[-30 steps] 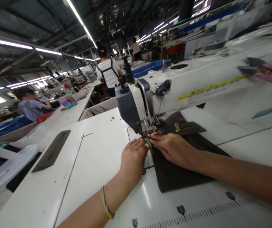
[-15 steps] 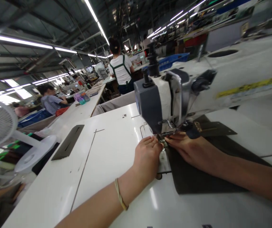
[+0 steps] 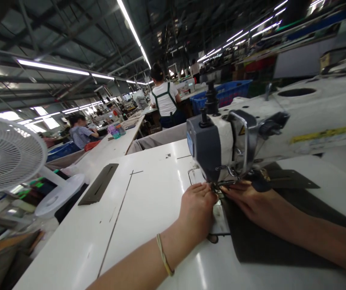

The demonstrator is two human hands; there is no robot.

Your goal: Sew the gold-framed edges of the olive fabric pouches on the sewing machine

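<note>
1. While the left hand (image 3: 197,211) and right hand (image 3: 259,203) stay at a small metal fitting (image 3: 217,187), the view has swung: the sewing machine head (image 3: 218,149) sits further right and lower, and the white fan (image 3: 6,155) shows larger at left.
2. Fingertips of both hands touch the fitting below the machine head; whether either grip closes on it, I cannot tell.
3. Dark fabric (image 3: 269,237) lies under the right hand on the white counter (image 3: 136,193).

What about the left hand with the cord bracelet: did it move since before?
No, the left hand stays by the white sewing machine's presser foot; only the view shifted.
</note>
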